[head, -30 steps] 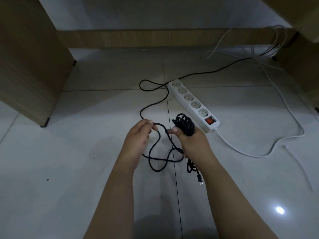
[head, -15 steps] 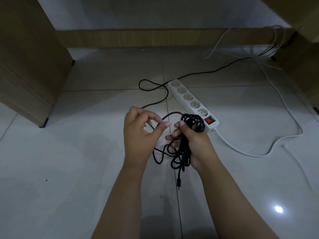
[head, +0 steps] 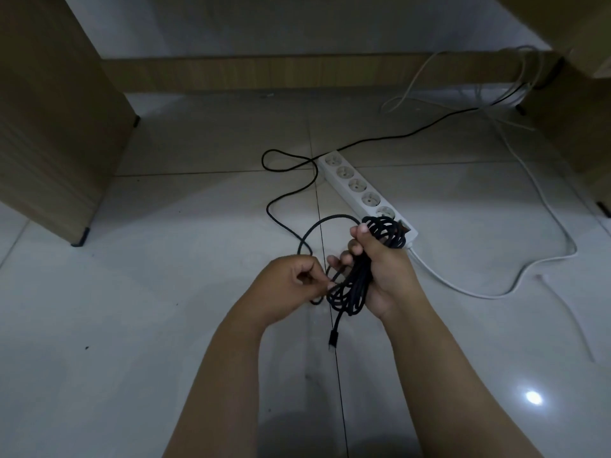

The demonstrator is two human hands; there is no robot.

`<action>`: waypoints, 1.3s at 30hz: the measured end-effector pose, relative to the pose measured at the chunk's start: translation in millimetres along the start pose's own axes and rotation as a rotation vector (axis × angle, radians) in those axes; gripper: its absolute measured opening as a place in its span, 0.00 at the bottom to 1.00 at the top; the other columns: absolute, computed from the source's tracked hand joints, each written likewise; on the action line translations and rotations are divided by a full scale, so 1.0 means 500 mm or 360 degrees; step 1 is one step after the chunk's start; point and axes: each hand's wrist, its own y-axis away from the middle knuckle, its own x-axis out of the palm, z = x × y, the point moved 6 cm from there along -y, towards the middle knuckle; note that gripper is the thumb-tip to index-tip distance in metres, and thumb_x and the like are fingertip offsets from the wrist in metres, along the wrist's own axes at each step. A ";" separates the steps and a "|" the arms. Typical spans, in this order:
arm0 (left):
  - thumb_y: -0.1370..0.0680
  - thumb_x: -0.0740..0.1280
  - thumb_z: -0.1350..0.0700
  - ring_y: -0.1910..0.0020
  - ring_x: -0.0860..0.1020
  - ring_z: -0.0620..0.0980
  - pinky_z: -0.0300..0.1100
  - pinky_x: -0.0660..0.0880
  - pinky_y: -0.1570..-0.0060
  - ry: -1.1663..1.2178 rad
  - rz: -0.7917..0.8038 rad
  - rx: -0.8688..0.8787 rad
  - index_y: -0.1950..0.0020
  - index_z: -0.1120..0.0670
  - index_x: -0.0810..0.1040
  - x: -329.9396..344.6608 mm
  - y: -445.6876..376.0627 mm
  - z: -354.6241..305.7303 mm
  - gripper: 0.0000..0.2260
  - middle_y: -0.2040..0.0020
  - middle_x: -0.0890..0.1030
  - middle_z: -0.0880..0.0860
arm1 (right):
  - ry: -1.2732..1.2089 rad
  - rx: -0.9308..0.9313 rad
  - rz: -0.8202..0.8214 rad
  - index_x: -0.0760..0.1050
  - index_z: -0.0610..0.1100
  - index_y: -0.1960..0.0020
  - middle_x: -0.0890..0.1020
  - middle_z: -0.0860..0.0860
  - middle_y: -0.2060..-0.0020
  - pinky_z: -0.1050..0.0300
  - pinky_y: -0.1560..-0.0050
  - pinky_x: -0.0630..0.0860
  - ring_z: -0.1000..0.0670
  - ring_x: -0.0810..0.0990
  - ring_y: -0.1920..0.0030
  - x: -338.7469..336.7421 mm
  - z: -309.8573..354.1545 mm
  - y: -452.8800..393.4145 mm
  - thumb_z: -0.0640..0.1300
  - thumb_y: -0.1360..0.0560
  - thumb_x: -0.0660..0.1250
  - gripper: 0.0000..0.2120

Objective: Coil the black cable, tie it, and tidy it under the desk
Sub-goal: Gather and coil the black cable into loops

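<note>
My right hand grips a bundle of coiled black cable, whose loops stick out above my fingers and hang below my palm. A loose end with a small plug dangles from the bundle. My left hand pinches a strand of the same cable just left of the bundle. The uncoiled length trails over the tiled floor, loops once, and runs away to the back right under the desk.
A white power strip with a red switch lies on the floor just behind my right hand. Its white cord curves to the right. Wooden desk panels stand left and right, with a low rail behind. White wires tangle at the back right.
My left hand has dropped lower and closer to the bundle, laying another loop onto it. The slack loop that hung between my hands is gone, and the coil in my right hand is thicker.
</note>
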 end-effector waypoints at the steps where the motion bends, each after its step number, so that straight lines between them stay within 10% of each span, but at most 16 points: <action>1: 0.25 0.72 0.61 0.67 0.75 0.37 0.28 0.71 0.62 0.0014 0.0041 -0.0027 0.63 0.54 0.80 0.001 0.001 0.004 0.07 0.65 0.80 0.45 | 0.0021 -0.0018 -0.0005 0.74 0.41 0.55 0.70 0.51 0.74 0.52 0.66 0.80 0.52 0.72 0.76 0.000 0.000 -0.001 0.44 0.19 0.62 0.08; 7: 0.30 0.66 0.31 0.41 0.79 0.44 0.44 0.74 0.40 0.0376 -0.0103 -0.0179 0.40 0.46 0.75 0.004 -0.006 -0.007 0.26 0.41 0.79 0.45 | 0.0198 -0.0169 0.0002 0.71 0.43 0.60 0.68 0.52 0.76 0.53 0.64 0.74 0.53 0.69 0.75 0.005 -0.006 0.002 0.47 0.19 0.63 0.12; 13: 0.39 0.82 0.47 0.34 0.71 0.41 0.37 0.73 0.41 0.0101 0.0186 -0.0172 0.23 0.35 0.48 0.055 -0.007 -0.006 0.55 0.36 0.72 0.41 | 0.0435 0.0026 0.0162 0.74 0.43 0.69 0.76 0.49 0.74 0.50 0.57 0.77 0.50 0.78 0.69 0.025 -0.022 0.018 0.51 0.22 0.66 0.19; 17: 0.30 0.77 0.54 0.42 0.81 0.47 0.38 0.78 0.45 -0.0020 0.0195 -0.0209 0.23 0.40 0.55 0.031 0.000 0.004 0.43 0.39 0.80 0.47 | 0.0681 0.0026 0.0214 0.83 0.44 0.59 0.86 0.47 0.59 0.52 0.45 0.77 0.48 0.83 0.51 0.004 -0.004 0.011 0.49 0.26 0.71 0.09; 20: 0.27 0.73 0.56 0.55 0.85 0.49 0.49 0.82 0.49 -0.0134 0.0170 -0.0243 0.27 0.45 0.62 0.038 0.001 -0.004 0.33 0.49 0.84 0.51 | 0.0849 -0.0043 0.0008 0.80 0.44 0.57 0.84 0.50 0.58 0.61 0.54 0.76 0.54 0.82 0.53 -0.003 -0.002 0.007 0.50 0.27 0.72 0.09; 24: 0.23 0.67 0.52 0.56 0.83 0.47 0.51 0.82 0.54 -0.0221 -0.0135 -0.0132 0.33 0.54 0.66 0.056 -0.009 -0.034 0.21 0.51 0.83 0.50 | 0.1153 -0.0051 -0.0134 0.79 0.45 0.46 0.81 0.42 0.46 0.48 0.51 0.82 0.45 0.83 0.48 0.004 -0.018 -0.001 0.65 0.40 0.74 0.31; 30: 0.19 0.61 0.48 0.65 0.80 0.49 0.49 0.80 0.65 -0.0204 -0.0363 -0.0119 0.41 0.53 0.70 0.018 -0.009 -0.059 0.12 0.56 0.81 0.51 | 0.0640 -0.0081 0.0352 0.82 0.49 0.48 0.85 0.47 0.46 0.55 0.39 0.75 0.52 0.82 0.42 0.032 0.013 0.030 0.68 0.28 0.57 0.27; 34: 0.20 0.63 0.49 0.71 0.77 0.47 0.41 0.74 0.72 -0.0184 -0.0420 -0.0092 0.46 0.53 0.76 -0.007 -0.003 -0.067 0.09 0.63 0.80 0.52 | 0.0058 0.0027 0.0071 0.76 0.37 0.52 0.83 0.43 0.57 0.50 0.50 0.81 0.45 0.84 0.53 0.017 -0.026 0.003 0.54 0.16 0.51 0.23; 39: 0.19 0.62 0.56 0.79 0.63 0.47 0.39 0.66 0.76 0.0674 -0.0090 -0.0155 0.58 0.60 0.73 -0.008 0.014 -0.077 0.10 0.76 0.65 0.50 | 0.0510 0.0016 0.0297 0.73 0.41 0.36 0.84 0.45 0.49 0.54 0.52 0.82 0.48 0.83 0.48 0.029 -0.043 0.005 0.42 0.17 0.52 0.15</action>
